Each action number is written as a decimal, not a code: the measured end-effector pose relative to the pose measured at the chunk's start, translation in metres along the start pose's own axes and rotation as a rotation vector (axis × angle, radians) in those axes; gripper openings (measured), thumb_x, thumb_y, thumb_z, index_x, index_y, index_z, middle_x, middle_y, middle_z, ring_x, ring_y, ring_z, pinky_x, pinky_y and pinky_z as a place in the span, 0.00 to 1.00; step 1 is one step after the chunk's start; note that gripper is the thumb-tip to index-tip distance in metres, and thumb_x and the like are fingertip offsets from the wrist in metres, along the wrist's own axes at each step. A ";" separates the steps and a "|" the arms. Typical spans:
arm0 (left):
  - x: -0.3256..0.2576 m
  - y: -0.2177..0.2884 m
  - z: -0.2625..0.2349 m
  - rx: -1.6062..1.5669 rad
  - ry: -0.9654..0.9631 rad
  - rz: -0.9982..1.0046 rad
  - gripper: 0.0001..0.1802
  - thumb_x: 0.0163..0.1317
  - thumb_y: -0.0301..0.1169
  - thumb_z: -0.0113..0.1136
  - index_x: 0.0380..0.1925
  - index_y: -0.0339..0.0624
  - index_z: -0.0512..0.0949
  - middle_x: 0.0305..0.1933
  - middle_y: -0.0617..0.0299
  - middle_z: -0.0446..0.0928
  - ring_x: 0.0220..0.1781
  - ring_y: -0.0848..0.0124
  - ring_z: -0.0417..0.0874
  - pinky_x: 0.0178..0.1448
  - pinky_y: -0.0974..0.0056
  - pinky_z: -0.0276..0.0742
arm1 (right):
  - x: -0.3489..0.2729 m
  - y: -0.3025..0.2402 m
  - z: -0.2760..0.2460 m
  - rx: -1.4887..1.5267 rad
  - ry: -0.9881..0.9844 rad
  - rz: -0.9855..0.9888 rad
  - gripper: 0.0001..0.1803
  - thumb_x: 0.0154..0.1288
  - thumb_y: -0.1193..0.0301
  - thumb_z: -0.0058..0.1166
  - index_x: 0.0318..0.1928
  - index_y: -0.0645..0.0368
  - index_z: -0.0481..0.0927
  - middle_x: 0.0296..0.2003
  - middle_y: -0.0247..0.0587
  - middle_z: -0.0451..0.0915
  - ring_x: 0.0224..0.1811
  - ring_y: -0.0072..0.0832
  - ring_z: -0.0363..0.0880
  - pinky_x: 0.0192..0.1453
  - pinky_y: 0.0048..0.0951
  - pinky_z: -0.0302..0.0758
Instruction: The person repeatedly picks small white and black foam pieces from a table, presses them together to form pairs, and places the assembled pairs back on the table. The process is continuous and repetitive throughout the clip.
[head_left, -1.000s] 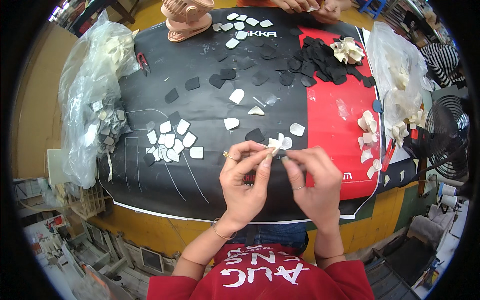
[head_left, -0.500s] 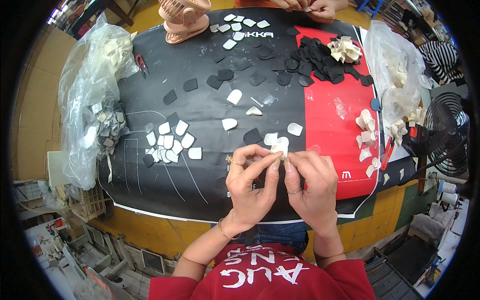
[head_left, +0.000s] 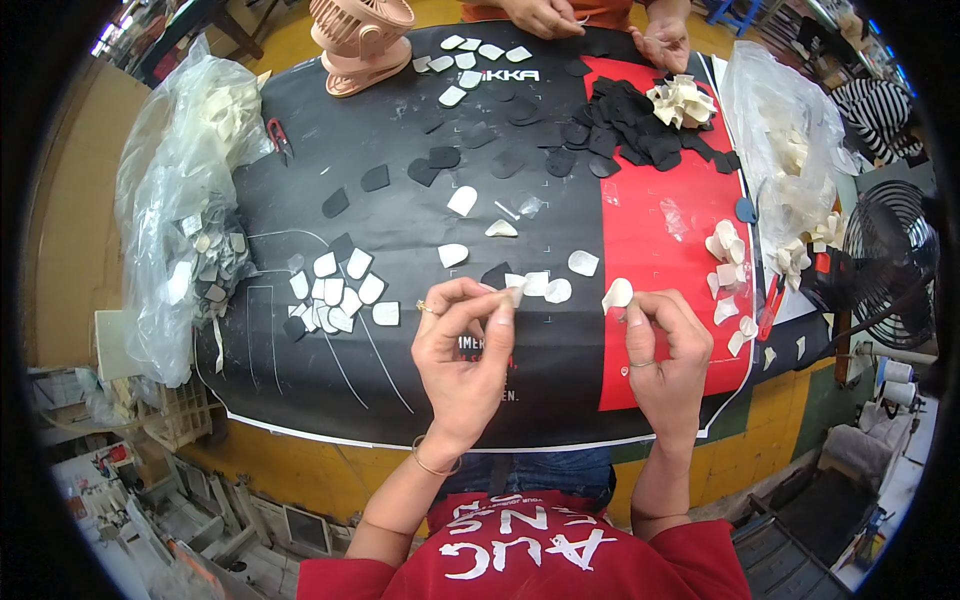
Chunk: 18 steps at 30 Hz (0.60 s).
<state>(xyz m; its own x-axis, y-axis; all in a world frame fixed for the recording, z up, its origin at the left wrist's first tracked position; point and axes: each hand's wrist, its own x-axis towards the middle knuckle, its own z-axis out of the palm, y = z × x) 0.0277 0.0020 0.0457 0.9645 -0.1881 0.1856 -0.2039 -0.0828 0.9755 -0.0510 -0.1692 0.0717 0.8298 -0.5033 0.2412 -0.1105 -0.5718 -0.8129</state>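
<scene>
Now, change: half a second ago both hands were pressed together on one small white piece; at this moment they have come apart, and each carries its own bit. I judge that the piece was pulled into two layers, or a backing was peeled from it, but the view is too small to tell which.

Plastic bags, far left: two clear plastic bags (head_left: 185, 200) full of white and grey cut pieces, lying on the edge of the black and red table cover (head_left: 400, 380).

Sorted white pieces: a loose group of white pieces (head_left: 340, 290) lies flat on the black part, left of the hands.

Left hand: the left hand (head_left: 462, 345) is raised over the near edge of the cover, thumb and forefinger pinched closed on a small white strip (head_left: 516, 291). The strip stands out from the fingertips, pale, thin, rather narrow.

Between the hands: a few single white pieces (head_left: 548, 288) lie on the cover just behind the gap.

Right hand: the right hand (head_left: 668, 345) is well apart from the left one, over the red part. Its fingertips are closed on a white petal-shaped piece (head_left: 617, 294), rounded at one end and slightly curved, held just above the cover.

Right side: small white pieces (head_left: 725, 250) in a pile, a second clear bag (head_left: 790, 140), and a black fan (head_left: 885, 260) beside the table.

Far side: a pink desk fan (head_left: 360, 40), a heap of black pieces (head_left: 620, 120), and another person's hands (head_left: 545, 15) at work.
</scene>
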 end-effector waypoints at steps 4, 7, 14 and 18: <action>-0.001 0.004 0.019 0.247 -0.156 0.179 0.18 0.51 0.21 0.75 0.43 0.38 0.85 0.46 0.57 0.77 0.40 0.66 0.82 0.44 0.64 0.80 | -0.001 -0.001 -0.007 -0.151 0.001 -0.030 0.06 0.65 0.76 0.59 0.39 0.66 0.83 0.33 0.44 0.81 0.33 0.38 0.80 0.41 0.36 0.73; -0.002 0.010 0.034 0.212 -0.130 0.271 0.16 0.52 0.21 0.74 0.43 0.39 0.86 0.47 0.57 0.77 0.37 0.68 0.80 0.40 0.65 0.78 | -0.003 -0.004 -0.009 -0.258 0.009 -0.084 0.06 0.65 0.75 0.60 0.40 0.65 0.83 0.33 0.44 0.82 0.36 0.39 0.80 0.42 0.37 0.73; 0.001 0.019 0.048 0.209 -0.241 0.284 0.12 0.55 0.20 0.70 0.40 0.37 0.87 0.48 0.55 0.78 0.36 0.69 0.79 0.40 0.66 0.75 | -0.007 -0.007 -0.008 -0.352 -0.008 -0.222 0.06 0.66 0.73 0.59 0.41 0.61 0.83 0.35 0.41 0.82 0.36 0.39 0.81 0.43 0.38 0.73; 0.002 0.019 0.046 0.163 -0.228 0.247 0.10 0.56 0.21 0.70 0.39 0.36 0.87 0.46 0.56 0.79 0.37 0.70 0.79 0.38 0.67 0.74 | -0.009 -0.003 -0.010 -0.339 0.000 -0.221 0.06 0.65 0.73 0.59 0.40 0.61 0.83 0.35 0.40 0.82 0.35 0.38 0.81 0.42 0.38 0.72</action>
<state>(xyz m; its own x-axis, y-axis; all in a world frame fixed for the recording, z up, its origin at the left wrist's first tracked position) 0.0179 -0.0446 0.0596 0.8242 -0.4337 0.3641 -0.4676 -0.1586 0.8696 -0.0635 -0.1695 0.0776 0.8539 -0.3441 0.3905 -0.1036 -0.8476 -0.5204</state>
